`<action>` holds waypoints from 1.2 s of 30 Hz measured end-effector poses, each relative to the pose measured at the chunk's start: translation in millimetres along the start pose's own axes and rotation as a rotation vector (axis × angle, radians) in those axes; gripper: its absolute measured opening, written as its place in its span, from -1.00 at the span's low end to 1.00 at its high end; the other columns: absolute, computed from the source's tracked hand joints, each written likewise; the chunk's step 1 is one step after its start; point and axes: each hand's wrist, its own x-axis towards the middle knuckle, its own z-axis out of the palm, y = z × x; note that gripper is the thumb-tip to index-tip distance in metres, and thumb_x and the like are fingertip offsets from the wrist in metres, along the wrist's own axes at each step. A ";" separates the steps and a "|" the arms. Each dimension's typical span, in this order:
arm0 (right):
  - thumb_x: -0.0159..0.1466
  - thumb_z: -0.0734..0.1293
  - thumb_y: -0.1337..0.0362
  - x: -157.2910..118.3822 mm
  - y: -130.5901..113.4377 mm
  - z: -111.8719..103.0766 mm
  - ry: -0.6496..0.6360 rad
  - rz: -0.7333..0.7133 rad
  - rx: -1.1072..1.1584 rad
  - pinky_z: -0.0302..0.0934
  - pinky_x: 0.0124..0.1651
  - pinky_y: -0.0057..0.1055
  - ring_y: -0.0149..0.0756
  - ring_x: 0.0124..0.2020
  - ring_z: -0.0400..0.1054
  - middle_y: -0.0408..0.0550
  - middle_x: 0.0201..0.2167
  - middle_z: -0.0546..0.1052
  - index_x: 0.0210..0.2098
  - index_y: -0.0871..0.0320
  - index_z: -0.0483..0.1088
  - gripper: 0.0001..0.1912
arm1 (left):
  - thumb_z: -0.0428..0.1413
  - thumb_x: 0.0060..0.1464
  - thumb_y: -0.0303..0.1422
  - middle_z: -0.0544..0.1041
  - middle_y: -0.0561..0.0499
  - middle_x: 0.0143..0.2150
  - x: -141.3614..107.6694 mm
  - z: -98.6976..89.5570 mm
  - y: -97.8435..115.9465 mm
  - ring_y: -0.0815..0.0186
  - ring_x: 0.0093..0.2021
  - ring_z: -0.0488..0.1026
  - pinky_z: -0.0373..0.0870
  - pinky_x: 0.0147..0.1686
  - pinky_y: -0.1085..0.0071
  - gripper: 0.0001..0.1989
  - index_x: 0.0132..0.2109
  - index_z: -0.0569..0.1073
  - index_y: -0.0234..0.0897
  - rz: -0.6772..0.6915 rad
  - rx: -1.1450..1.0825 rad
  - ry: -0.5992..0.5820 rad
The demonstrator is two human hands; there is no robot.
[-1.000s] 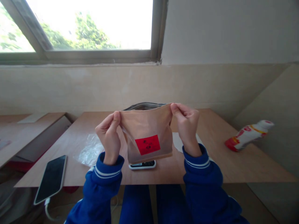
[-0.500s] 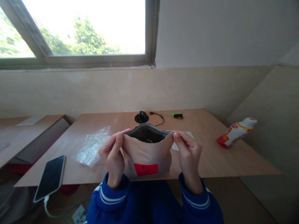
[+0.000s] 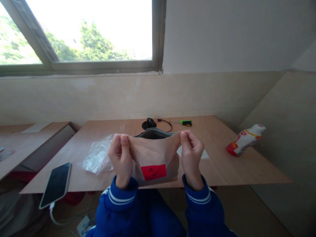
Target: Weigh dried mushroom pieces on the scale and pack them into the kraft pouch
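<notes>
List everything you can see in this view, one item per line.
Kraft paper pouch: one, tan with red label, held open above the table's near edge.
Zip-top plastic bag: one, clear, on the table, left of the pouch.
Smartphone: one, black screen, at the table's near left corner.
Charging cable: one, white, running down from the smartphone.
Bottle: one, white and red, tilted, at the table's right.
Paper sheet: one, white, on the table beside the right hand.
Round device: one, black, with a cord, at the table's far side.
Small item: one, green and black, right of the cord.
Table: one, light wood, in front of the person.
Window: one, grey frame, above the table.
Left hand: one, pinching the pouch's top left edge.
Right hand: one, pinching the pouch's top right edge.
Sleeves: two, blue with white stripes, on the forearms.
</notes>
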 end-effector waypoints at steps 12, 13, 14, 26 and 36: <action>0.17 0.42 0.11 7.8 -0.5 15.8 -0.774 0.144 0.238 0.41 -0.02 -0.25 -0.19 -0.09 0.50 -0.07 -0.15 0.61 -0.16 0.01 0.56 -0.74 | -0.04 0.23 -0.10 0.16 0.14 -0.57 -4.1 -15.5 -1.5 0.43 -0.53 0.11 0.05 -0.54 0.46 -0.60 -0.48 0.23 -0.25 -0.097 0.025 0.078; 0.18 0.40 0.12 6.5 -1.9 15.8 -0.756 0.136 0.211 0.43 -0.06 -0.28 -0.21 -0.14 0.52 -0.09 -0.21 0.63 -0.22 0.01 0.58 -0.79 | -0.04 0.23 -0.10 0.14 0.14 -0.56 -3.4 -17.1 -2.9 0.43 -0.53 0.10 0.04 -0.54 0.46 -0.59 -0.49 0.21 -0.25 -0.100 0.028 0.074; 0.19 0.40 0.13 5.3 -3.2 15.7 -0.733 0.125 0.194 0.44 -0.11 -0.31 -0.22 -0.19 0.54 -0.10 -0.26 0.64 -0.26 0.01 0.59 -0.82 | -0.03 0.23 -0.09 0.14 0.14 -0.56 -2.6 -18.6 -3.9 0.43 -0.53 0.09 0.03 -0.54 0.46 -0.59 -0.49 0.20 -0.25 -0.097 0.032 0.069; 0.14 0.41 0.10 10.4 -4.4 25.6 -0.509 0.101 0.151 0.41 -0.38 -0.40 -0.24 -0.40 0.53 -0.07 -0.42 0.64 -0.42 0.10 0.58 -0.80 | 0.05 0.13 -0.05 0.19 0.12 -0.58 17.2 -36.3 -20.0 0.42 -0.53 0.17 0.14 -0.54 0.49 -0.60 -0.51 0.26 -0.24 -0.177 -0.148 -0.140; 0.16 0.40 0.10 64.0 8.0 86.8 -0.527 -0.072 0.160 0.38 -0.22 -0.35 -0.28 -0.33 0.49 -0.11 -0.39 0.63 -0.43 0.09 0.57 -0.80 | 0.25 -0.04 -0.18 0.61 -0.08 -0.15 95.5 -27.1 -38.6 0.18 -0.19 0.53 0.46 -0.24 0.36 -0.63 -0.10 0.58 -0.27 -0.256 -0.181 -0.677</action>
